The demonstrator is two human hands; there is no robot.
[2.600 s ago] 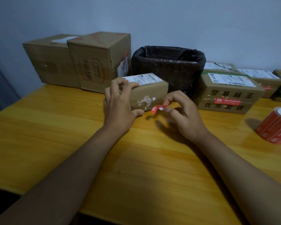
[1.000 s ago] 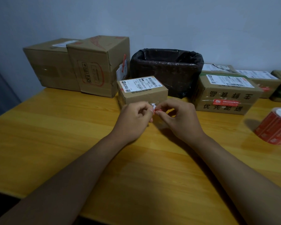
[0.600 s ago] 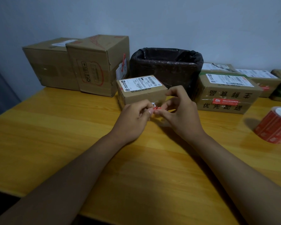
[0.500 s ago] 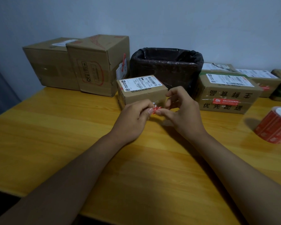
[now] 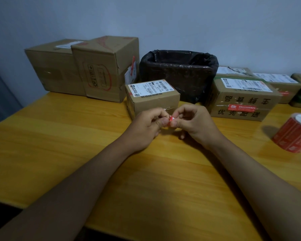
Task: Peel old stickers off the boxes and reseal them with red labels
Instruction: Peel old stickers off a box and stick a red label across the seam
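Red and white, crumpled small, the old sticker (image 5: 170,118) sits pinched between both hands just in front of the small box (image 5: 152,98). The left hand (image 5: 147,126) has thumb and forefinger clamped on its left edge; the right hand (image 5: 192,121) has fingers curled and nipped on its right edge, so neither hand is nearer. The scrap is too balled up to give a long axis. Behind the small box and slightly right stands the black-lined bin (image 5: 179,72), open at the top — by my reckoning that is where this scrap goes next, up and away over the box. Well to the right of the box, the roll of red labels (image 5: 295,133) lies on the tabletop (image 5: 76,145), nearer the right hand.
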